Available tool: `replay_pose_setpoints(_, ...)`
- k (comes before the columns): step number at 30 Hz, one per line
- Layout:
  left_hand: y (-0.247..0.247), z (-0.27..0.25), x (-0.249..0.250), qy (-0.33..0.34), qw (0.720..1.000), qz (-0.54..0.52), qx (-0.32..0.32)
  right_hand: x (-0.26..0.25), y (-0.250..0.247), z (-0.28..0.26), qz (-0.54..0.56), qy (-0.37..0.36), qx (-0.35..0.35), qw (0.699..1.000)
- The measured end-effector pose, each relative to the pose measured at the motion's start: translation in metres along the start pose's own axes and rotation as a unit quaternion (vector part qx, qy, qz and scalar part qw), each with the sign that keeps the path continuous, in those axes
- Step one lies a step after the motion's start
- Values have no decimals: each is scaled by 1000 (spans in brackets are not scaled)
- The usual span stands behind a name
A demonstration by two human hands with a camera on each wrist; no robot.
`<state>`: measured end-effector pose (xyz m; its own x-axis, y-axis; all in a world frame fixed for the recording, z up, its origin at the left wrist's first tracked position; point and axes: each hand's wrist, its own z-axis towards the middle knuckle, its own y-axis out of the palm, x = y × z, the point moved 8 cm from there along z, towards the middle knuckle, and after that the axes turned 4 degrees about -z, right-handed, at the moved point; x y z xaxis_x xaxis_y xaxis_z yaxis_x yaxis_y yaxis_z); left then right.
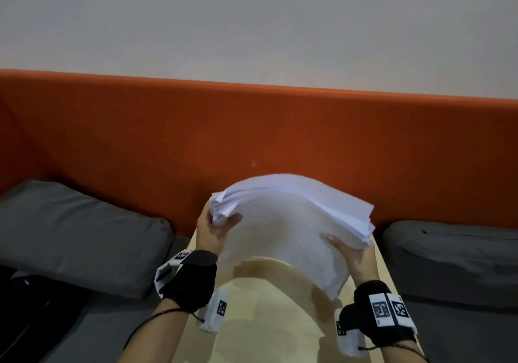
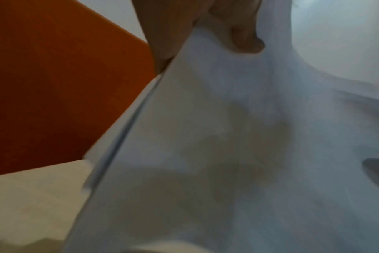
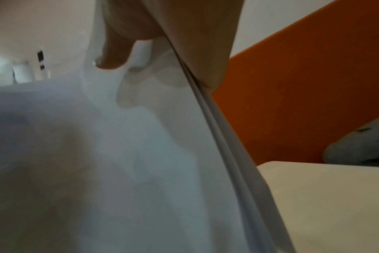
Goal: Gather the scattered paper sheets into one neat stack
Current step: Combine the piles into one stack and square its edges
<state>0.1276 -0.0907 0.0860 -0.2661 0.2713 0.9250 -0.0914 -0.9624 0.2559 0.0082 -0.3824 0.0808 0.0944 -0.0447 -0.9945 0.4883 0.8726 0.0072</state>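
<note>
A thick bundle of white paper sheets (image 1: 283, 222) is held up above the pale wooden table (image 1: 269, 332), arching in the middle with its sheet edges fanned unevenly. My left hand (image 1: 217, 228) pinches its left edge, thumb on the near face and fingers behind. My right hand (image 1: 351, 253) pinches the right edge the same way. The left wrist view shows the sheets (image 2: 238, 154) filling the frame with my left hand (image 2: 208, 32) at the top. In the right wrist view the paper (image 3: 119, 162) hangs under my right hand (image 3: 158, 44).
An orange padded backrest (image 1: 252, 130) runs behind the table below a white wall. Grey cushions lie at the left (image 1: 75, 233) and at the right (image 1: 454, 259). A dark bag or garment (image 1: 30, 312) sits at the lower left.
</note>
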Motion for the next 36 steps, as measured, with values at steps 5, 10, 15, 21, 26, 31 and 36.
replay_pose_setpoints(5,-4,-13,-17,-16,997,69,-5,23,-5,-7,15,17,-34,999)
replay_pose_setpoints(10,-3,-3,-13,-6,999,45,-1,24,-10,-3,29,26,-43,998)
replay_pose_setpoints(15,-9,-2,-10,6,998,58,24,26,-5,-6,-21,47,-73,996)
replay_pose_setpoints(21,-9,-8,-21,-10,991,129,-12,36,-2,-18,6,69,-11,998)
replay_pose_setpoints(26,-9,-6,-5,-16,998,62,23,8,0,-13,5,24,15,1000)
replay_pose_setpoints(31,-6,-6,-10,-18,997,78,5,3,-8,-11,2,-4,10,1000)
replay_pose_setpoints(36,1,-6,-2,12,997,80,22,6,-15,-8,46,-9,66,997)
